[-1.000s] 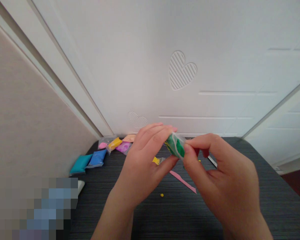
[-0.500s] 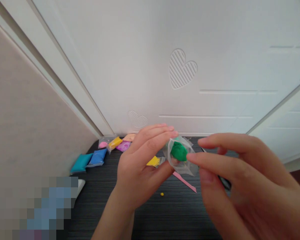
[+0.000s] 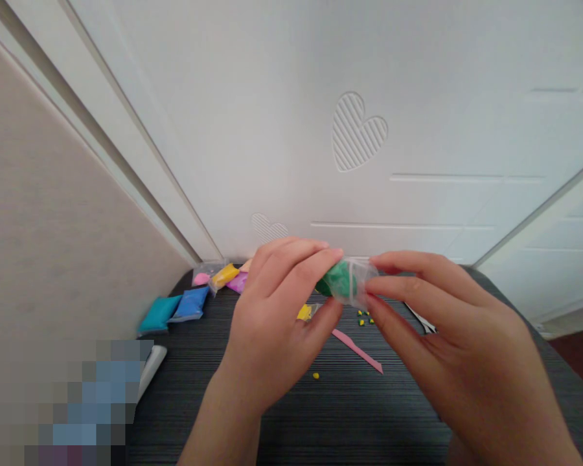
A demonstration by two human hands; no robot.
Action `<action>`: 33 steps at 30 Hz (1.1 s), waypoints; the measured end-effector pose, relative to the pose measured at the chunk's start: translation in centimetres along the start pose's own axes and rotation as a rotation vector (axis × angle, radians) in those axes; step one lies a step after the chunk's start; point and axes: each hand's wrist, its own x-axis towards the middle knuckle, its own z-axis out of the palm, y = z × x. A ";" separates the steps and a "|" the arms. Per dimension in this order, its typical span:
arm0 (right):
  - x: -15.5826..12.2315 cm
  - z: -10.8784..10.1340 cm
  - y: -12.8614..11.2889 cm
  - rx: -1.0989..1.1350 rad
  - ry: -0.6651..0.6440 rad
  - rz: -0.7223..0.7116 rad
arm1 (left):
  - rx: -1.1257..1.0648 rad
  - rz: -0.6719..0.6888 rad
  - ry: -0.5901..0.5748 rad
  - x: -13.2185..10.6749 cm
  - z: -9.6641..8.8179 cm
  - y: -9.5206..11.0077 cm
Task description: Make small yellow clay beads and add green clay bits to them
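Observation:
A small clear plastic bag with a lump of green modelling clay [image 3: 339,279] inside is held above the dark table. My left hand [image 3: 276,317] is closed around the clay end of the bag. The fingertips of my right hand [image 3: 447,323] pinch the clear bag's mouth [image 3: 362,279], which is gathered flat. Below the hands lie a pink plastic clay knife [image 3: 357,350] and a tiny yellow ball [image 3: 315,375]. Part of a yellow clay packet [image 3: 305,312] shows under my left hand. Several tiny green and yellow pieces [image 3: 362,321] lie behind the bag.
Teal [image 3: 159,314] and blue [image 3: 191,305] clay packets lie at the table's left edge, with yellow [image 3: 224,276] and purple [image 3: 238,282] ones behind. Scissors [image 3: 422,319] lie partly hidden behind my right hand. A white panel [image 3: 291,129] with embossed hearts stands at the back.
My right hand has moved left and now pinches the bag's mouth. The bag, open before with green clay showing, is now flattened at its mouth and turned sideways.

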 end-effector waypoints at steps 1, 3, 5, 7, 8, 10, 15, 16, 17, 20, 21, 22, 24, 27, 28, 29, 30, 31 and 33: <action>0.0 0.1 0.1 0.004 -0.006 -0.004 | 0.020 0.000 -0.004 0.0 0.0 0.1; 0.0 0.3 0.3 0.016 -0.022 -0.009 | 0.042 0.001 -0.026 0.0 -0.1 0.3; 0.1 0.4 0.6 0.027 -0.042 -0.016 | 0.046 0.001 -0.058 0.1 -0.1 0.5; 0.1 0.4 0.8 0.034 -0.075 -0.027 | 0.037 -0.005 -0.096 0.1 -0.1 0.6; 0.1 0.4 0.9 0.037 -0.093 -0.035 | 0.030 -0.010 -0.117 0.1 -0.1 0.6; 0.2 0.4 1.2 0.050 -0.131 -0.052 | 0.012 -0.024 -0.164 0.1 -0.1 0.5; 0.5 0.9 1.7 0.094 -0.213 -0.070 | -0.028 -0.056 -0.232 0.0 -0.1 -0.1; 0.6 1.0 1.8 0.101 -0.221 -0.072 | -0.030 -0.063 -0.234 0.0 -0.1 -0.1; 0.7 1.2 1.8 0.108 -0.228 -0.073 | -0.031 -0.069 -0.234 0.0 -0.1 -0.2; 0.8 1.6 1.8 0.122 -0.239 -0.074 | -0.024 -0.093 -0.240 0.0 -0.2 -0.3; 0.9 1.8 1.7 0.123 -0.238 -0.072 | -0.020 -0.101 -0.241 0.0 -0.3 -0.4; 0.9 1.9 1.6 0.122 -0.238 -0.070 | -0.015 -0.109 -0.246 0.0 -0.3 -0.4; 1.0 2.1 1.6 0.117 -0.243 -0.070 | -0.012 -0.125 -0.262 0.1 -0.3 -0.5; 1.0 2.3 1.6 0.113 -0.261 -0.076 | -0.032 -0.140 -0.294 0.1 -0.2 -0.7; 1.1 2.4 1.6 0.118 -0.262 -0.076 | -0.039 -0.144 -0.306 0.1 -0.2 -0.7; 1.1 2.4 1.6 0.129 -0.259 -0.076 | -0.042 -0.148 -0.311 0.1 -0.2 -0.7; 1.1 2.4 1.7 0.142 -0.253 -0.076 | -0.043 -0.151 -0.314 0.1 -0.1 -0.8; 1.1 2.4 1.7 0.153 -0.248 -0.077 | -0.043 -0.152 -0.314 0.1 -0.2 -0.8; 1.1 2.4 1.8 0.164 -0.245 -0.081 | -0.046 -0.144 -0.309 0.1 -0.2 -0.8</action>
